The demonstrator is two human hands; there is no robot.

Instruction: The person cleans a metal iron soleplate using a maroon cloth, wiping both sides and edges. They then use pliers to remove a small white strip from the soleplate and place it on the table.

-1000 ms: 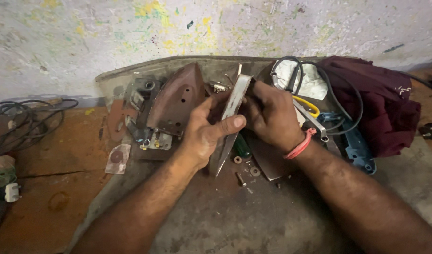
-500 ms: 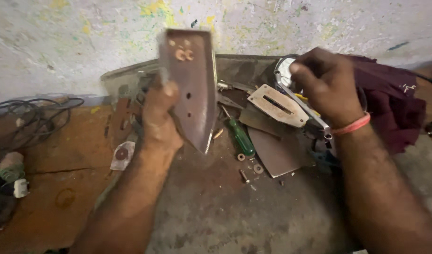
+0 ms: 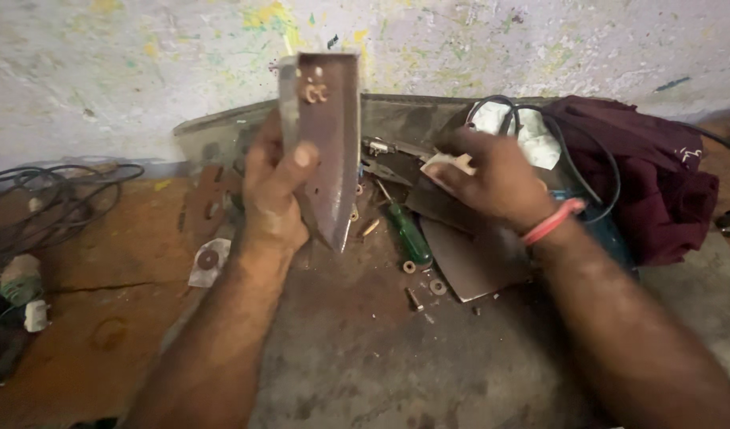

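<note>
Head view: left hand [image 3: 273,187] clamped on an iron soleplate [image 3: 323,143], held upright above the counter [image 3: 357,357], pointed tip down, thumb across its face. Right hand [image 3: 492,181] pinching a small pale metal piece [image 3: 451,163] over the parts tray [image 3: 404,119] at far right. Green screwdriver [image 3: 408,230] lying between, washers [image 3: 438,286] near it. Soleplate probably heavy, stiff, smooth-faced, thin-edged; best gripped across the broad end, fingers wrapping both long edges. Dark red cloth [image 3: 659,183] at far right; cables [image 3: 55,199] left.

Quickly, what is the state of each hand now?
Left hand: closed on the pointed brown iron plate, held up.
Right hand: closed on a small pale piece.
</note>
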